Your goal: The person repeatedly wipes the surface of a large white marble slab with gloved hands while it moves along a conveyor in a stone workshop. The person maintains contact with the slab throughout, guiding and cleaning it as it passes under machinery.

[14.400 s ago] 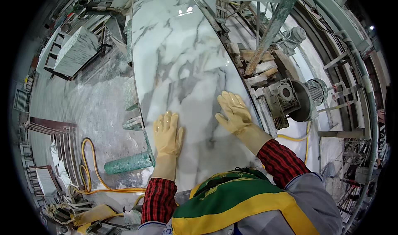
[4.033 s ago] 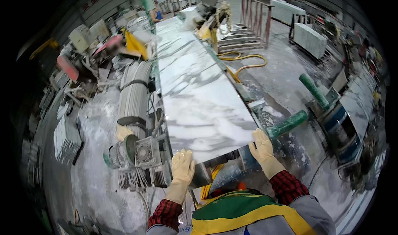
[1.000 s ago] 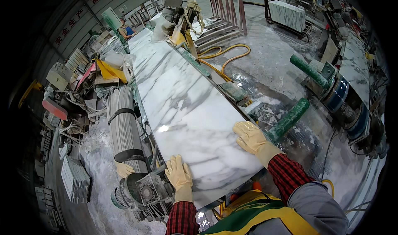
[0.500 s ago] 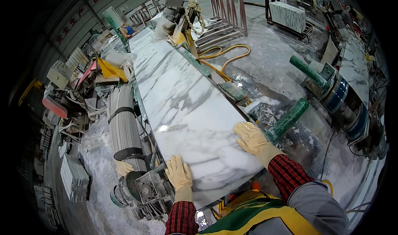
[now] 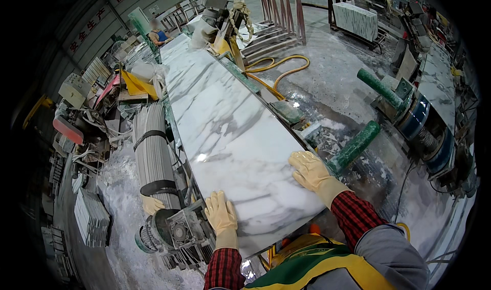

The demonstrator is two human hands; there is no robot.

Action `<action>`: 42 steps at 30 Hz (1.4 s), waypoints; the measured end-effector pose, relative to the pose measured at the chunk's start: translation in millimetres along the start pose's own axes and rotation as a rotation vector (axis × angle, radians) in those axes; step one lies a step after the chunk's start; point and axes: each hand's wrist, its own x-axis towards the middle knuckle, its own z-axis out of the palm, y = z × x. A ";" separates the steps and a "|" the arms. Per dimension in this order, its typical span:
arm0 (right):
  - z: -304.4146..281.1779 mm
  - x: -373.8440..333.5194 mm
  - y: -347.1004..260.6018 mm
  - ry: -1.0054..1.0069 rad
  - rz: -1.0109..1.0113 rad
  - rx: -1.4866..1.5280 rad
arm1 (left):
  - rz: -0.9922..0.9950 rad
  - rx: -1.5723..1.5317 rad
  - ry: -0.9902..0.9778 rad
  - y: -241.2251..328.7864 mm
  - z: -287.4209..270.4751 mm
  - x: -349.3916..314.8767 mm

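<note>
A long white marble slab (image 5: 230, 131) with grey veins stretches away from me on a machine bed. My left hand (image 5: 221, 218), in a cream rubber glove, lies flat on the slab's near left edge with its fingers stretched forward. On the near right edge rests my right hand (image 5: 312, 173), gloved alike, its fingers extended over the polished top. Neither hand grips anything. Under the slab's near end, the front of my green and yellow apron (image 5: 307, 267) shows.
Left of the slab stand a grey ribbed roll (image 5: 151, 152), a loose cream glove (image 5: 152, 204), a motor (image 5: 179, 233) and stacked slabs (image 5: 92, 218). Green rollers (image 5: 355, 147) project on the right. A yellow hose (image 5: 291, 65) loops across the wet floor. A person (image 5: 157, 36) stands at the far end.
Both my hands keep their places on the slab. The person at the far end has shifted posture slightly.
</note>
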 end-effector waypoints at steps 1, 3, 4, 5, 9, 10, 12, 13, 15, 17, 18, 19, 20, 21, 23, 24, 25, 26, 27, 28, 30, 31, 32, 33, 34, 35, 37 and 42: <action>0.5 -0.8 0.0 0.005 -0.001 -0.006 | 0.000 0.003 0.000 0.3 -0.5 -0.6; 1.8 -2.2 0.7 0.009 -0.003 -0.002 | -0.003 -0.005 -0.008 1.4 -3.0 -1.9; 2.4 -3.0 1.2 0.011 -0.003 0.000 | -0.003 -0.009 -0.012 2.3 -4.3 -2.3; 3.0 -4.3 1.5 0.020 -0.003 0.001 | 0.011 -0.002 0.021 2.7 -3.2 -3.1; 0.1 -6.0 -1.1 0.038 -0.008 0.008 | 0.029 0.020 0.078 -0.1 2.6 -7.1; -1.2 -6.2 -1.8 0.038 -0.009 0.010 | 0.026 0.024 0.072 -0.8 3.6 -7.7; -2.0 -8.0 -2.2 0.049 -0.010 0.024 | 0.014 0.022 0.049 -1.9 5.4 -9.0; -2.3 -8.7 -2.6 0.054 -0.011 0.030 | 0.008 0.021 0.038 -2.4 6.1 -9.6; -3.6 -9.5 -3.3 0.051 -0.008 0.030 | 0.011 0.017 0.039 -2.2 5.8 -11.0; -4.1 -10.3 -3.9 0.050 -0.005 0.034 | 0.011 0.011 0.037 -1.0 4.0 -12.6; -4.2 -11.3 -4.0 0.052 -0.004 0.038 | 0.011 0.006 0.035 -0.1 2.8 -13.3; -4.3 -12.3 -4.1 0.054 -0.003 0.042 | 0.011 0.000 0.033 0.6 1.4 -14.1; -3.7 -13.2 -3.6 0.056 -0.004 0.041 | 0.015 -0.003 0.025 1.1 -0.1 -14.6; -2.9 -13.8 -3.0 0.058 -0.006 0.040 | 0.019 -0.007 0.016 2.2 -3.2 -14.4; -1.7 -15.5 -1.6 0.061 -0.009 0.036 | 0.022 0.009 0.015 3.8 -4.7 -14.7; -1.8 -15.9 -1.9 0.061 -0.012 0.034 | 0.019 0.028 0.023 4.1 -3.8 -16.4; -1.9 -16.3 -2.1 0.062 -0.014 0.033 | 0.017 0.048 0.031 4.0 -3.0 -17.6; -2.3 -17.0 -2.1 0.055 -0.013 0.030 | 0.024 0.056 0.037 3.4 -2.3 -18.3; -4.4 -17.1 -3.3 0.047 -0.012 0.029 | 0.031 0.065 0.043 2.3 -1.7 -19.1; -5.5 -17.1 -4.2 0.038 -0.012 0.027 | 0.037 0.073 0.048 1.5 -1.4 -19.9; -4.1 -18.3 -4.2 0.052 -0.018 0.026 | 0.041 0.083 0.082 0.3 3.2 -21.8; -3.5 -19.1 -3.9 0.060 -0.020 0.025 | 0.044 0.087 0.100 -0.1 5.0 -22.6; -2.9 -19.6 -3.5 0.056 -0.017 0.025 | 0.055 0.077 0.099 -1.3 6.2 -23.5; -3.1 -20.4 -3.1 0.052 -0.011 0.023 | 0.069 0.065 0.098 0.6 3.3 -22.9; -3.2 -21.2 -2.9 0.048 -0.004 0.021 | 0.082 0.054 0.096 2.1 1.4 -22.5; -3.6 -22.6 -2.7 0.046 -0.001 0.021 | 0.091 0.047 0.110 2.7 2.1 -22.4; -6.0 -22.5 -5.7 0.044 -0.004 0.027 | 0.100 0.039 0.142 -0.3 5.1 -24.8; -5.8 -25.8 -6.4 0.047 -0.012 0.030 | 0.107 0.034 0.154 -0.5 6.6 -29.1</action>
